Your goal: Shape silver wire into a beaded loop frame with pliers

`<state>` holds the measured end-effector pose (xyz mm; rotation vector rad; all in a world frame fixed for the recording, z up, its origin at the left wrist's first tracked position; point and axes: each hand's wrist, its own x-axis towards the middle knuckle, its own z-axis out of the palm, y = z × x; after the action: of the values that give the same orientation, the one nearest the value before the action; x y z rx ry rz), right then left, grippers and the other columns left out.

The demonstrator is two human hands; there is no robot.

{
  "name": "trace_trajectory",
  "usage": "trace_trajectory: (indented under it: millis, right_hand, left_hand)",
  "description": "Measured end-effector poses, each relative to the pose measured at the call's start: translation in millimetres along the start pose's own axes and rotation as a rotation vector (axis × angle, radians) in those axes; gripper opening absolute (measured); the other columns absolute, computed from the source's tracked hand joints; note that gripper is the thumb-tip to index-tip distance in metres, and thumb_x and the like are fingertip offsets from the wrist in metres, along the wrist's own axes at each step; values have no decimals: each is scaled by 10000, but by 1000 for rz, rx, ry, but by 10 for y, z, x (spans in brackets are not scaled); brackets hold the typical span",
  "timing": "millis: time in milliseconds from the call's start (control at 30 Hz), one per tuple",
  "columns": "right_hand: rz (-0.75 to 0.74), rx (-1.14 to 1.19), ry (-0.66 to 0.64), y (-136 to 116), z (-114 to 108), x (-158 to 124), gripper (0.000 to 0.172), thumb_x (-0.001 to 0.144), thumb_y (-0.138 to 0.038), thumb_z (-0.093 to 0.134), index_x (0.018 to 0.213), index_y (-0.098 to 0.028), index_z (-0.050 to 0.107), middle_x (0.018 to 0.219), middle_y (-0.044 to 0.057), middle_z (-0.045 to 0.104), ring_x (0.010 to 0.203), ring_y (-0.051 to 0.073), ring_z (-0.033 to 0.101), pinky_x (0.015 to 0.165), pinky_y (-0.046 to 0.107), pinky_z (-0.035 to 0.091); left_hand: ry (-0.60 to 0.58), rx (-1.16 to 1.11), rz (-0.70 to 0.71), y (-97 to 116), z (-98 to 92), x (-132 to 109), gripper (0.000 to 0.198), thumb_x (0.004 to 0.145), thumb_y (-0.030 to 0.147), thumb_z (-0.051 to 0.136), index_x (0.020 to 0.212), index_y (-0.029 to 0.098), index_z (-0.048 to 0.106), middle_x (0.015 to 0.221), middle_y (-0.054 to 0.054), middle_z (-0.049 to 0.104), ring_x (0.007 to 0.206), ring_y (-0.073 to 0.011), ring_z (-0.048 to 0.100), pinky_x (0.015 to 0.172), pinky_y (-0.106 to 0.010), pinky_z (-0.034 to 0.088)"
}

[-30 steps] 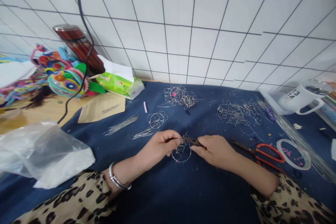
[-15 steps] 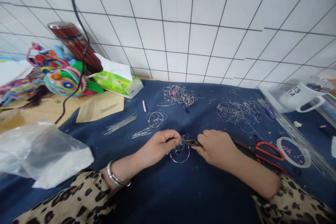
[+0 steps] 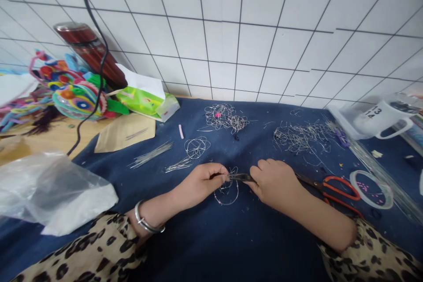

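Wire loop point(image 3: 227, 187) with pink beads point(image 3: 216, 202) is pinched by the left hand point(image 3: 197, 187); the right hand point(image 3: 276, 186) grips pliers point(image 3: 242, 177) across it.

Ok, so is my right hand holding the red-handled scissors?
No, your right hand is holding dark pliers, while the scissors lie on the blue cloth.
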<state>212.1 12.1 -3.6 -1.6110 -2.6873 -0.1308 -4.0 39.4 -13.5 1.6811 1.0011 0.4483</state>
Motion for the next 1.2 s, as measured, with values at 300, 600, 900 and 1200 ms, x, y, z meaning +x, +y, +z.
trace_trajectory:
  millis: [300, 600, 900, 1200]
  right_hand:
    - [22, -40, 21, -71, -47, -33, 183, 807, -368, 498, 740, -199, 519, 715, 44, 520, 688, 195, 449, 583, 308, 186]
    - [8, -25, 24, -68, -25, -23, 175, 785, -362, 534, 740, -192, 538, 713, 44, 527, 680, 184, 454, 577, 304, 187]
    - [0, 6, -5, -34, -32, -24, 211, 813, -385, 493, 747, -192, 546, 720, 44, 541, 686, 183, 477, 579, 302, 216]
    - [20, -7, 0, -55, -32, -29, 196, 802, -372, 503, 751, -186, 541, 726, 50, 535, 696, 192, 475, 586, 305, 220]
  left_hand:
    - [11, 39, 21, -22, 21, 9, 158, 820, 190, 436, 742, 156, 570, 620, 43, 466, 535, -75, 402, 513, -185, 339]
    - [-25, 45, 33, -11, 13, 4, 169, 832, 187, 424, 756, 155, 572, 645, 35, 478, 551, -77, 412, 530, -190, 346]
    - [-71, 6, 31, 12, -12, 5, 175, 850, 208, 401, 756, 155, 539, 635, 39, 443, 548, -79, 392, 513, -190, 332]
    - [-75, 49, 41, -14, -32, 22, 179, 845, 190, 404, 775, 155, 565, 678, 26, 490, 572, -80, 415, 532, -188, 342]
